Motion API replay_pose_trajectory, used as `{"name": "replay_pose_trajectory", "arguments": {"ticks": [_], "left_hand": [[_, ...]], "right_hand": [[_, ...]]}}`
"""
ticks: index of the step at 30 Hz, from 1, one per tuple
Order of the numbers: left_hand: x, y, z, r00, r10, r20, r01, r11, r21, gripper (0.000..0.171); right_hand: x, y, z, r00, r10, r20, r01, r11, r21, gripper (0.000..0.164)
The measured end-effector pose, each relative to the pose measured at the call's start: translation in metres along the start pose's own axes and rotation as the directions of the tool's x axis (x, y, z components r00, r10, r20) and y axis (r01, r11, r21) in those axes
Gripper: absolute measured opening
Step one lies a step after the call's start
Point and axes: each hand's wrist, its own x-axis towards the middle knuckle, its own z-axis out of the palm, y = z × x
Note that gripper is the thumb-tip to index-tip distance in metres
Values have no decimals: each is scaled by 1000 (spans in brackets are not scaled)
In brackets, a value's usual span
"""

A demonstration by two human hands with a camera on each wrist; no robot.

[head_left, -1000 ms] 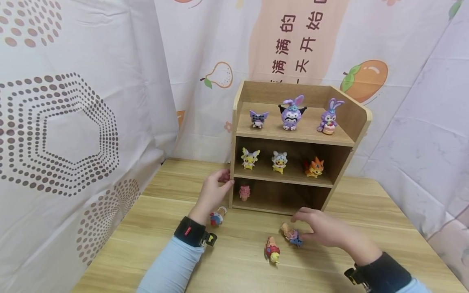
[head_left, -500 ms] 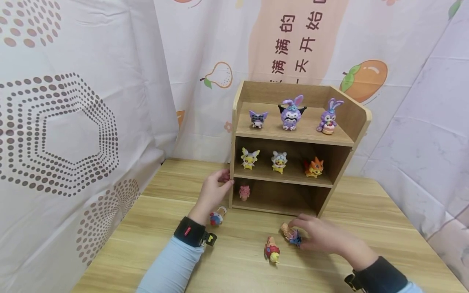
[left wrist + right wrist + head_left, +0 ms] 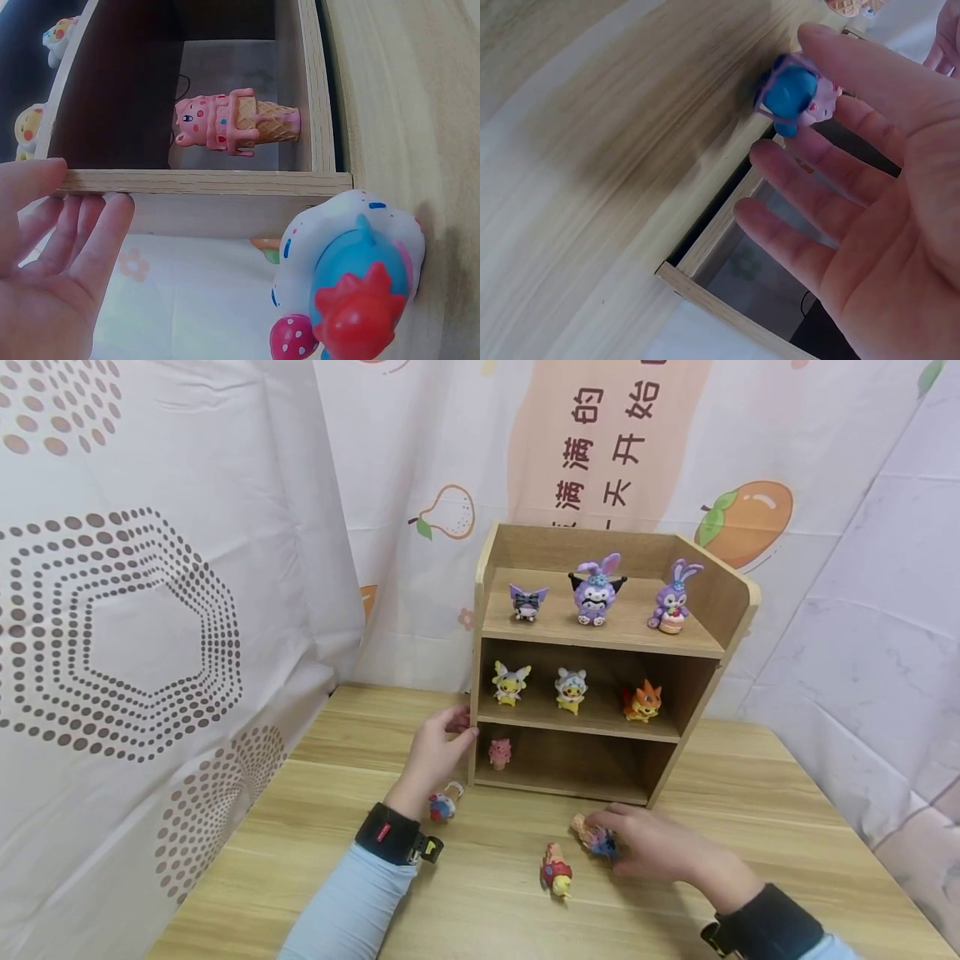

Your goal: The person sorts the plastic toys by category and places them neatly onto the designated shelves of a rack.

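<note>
My left hand [image 3: 438, 750] rests against the left side of a small wooden shelf [image 3: 600, 728], thumb at the front edge and fairly straight fingers along the outer side. Near that wrist lies an ice-cream-cone figurine with a blue and red top [image 3: 360, 277]. My right hand [image 3: 656, 843] is over a blue and pink ice-cream-cone figurine [image 3: 791, 94] lying on the table, its body between thumb and fingers. Beside it lies a cone figurine with a red body and yellow top [image 3: 557, 870]. A pink cone figurine [image 3: 217, 120] stands in the bottom compartment, at the left.
Three purple figurines, one of them a rabbit with cake [image 3: 670, 602], stand on the top shelf. The middle shelf bears two yellow figurines and an orange one [image 3: 642, 700]. A wooden table [image 3: 480, 918] carries everything, with printed curtains [image 3: 420, 435] behind and at the sides.
My right hand has come down and closed in around the blue and pink figurine, which has shifted slightly. The left hand stays at the shelf's side.
</note>
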Motion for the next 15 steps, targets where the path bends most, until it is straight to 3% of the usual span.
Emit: {"name": "replay_pose_trajectory", "arguments": {"ticks": [15], "left_hand": [[1,-1,-1,1000,19,-3,-19,1000,3,33]], "right_hand": [[11,-1,7,999,35,11,-35,998,-46,65]]}}
